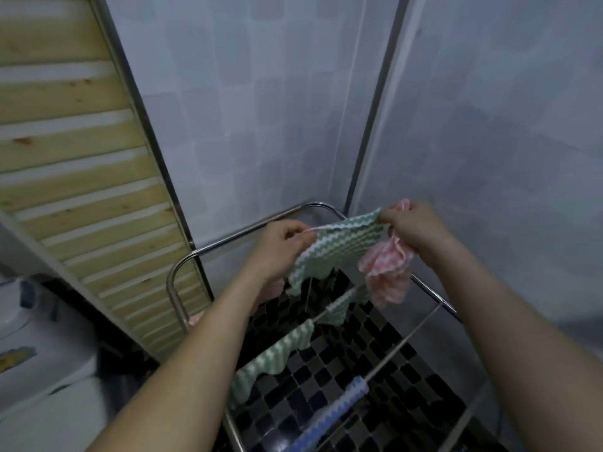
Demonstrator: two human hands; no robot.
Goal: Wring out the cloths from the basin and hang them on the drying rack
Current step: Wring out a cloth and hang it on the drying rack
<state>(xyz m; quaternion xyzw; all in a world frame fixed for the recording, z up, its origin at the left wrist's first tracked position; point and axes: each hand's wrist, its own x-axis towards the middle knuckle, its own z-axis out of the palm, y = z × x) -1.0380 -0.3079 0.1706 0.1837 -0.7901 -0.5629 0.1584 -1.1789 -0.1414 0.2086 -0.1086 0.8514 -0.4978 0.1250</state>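
head | left hand (280,247) grip pinches a top corner of green cloth (339,246) | right hand (412,230) grip holds the other corner plus bunched pink cloth (388,275) | both above drying rack (169,288) | second green cloth (277,357), blue cloth (342,402) draped on its bars

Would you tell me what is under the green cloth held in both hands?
Drying rack rails, a second green cloth draped over one, and dark floor tiles. The held cloth hides the rail part directly beneath it.
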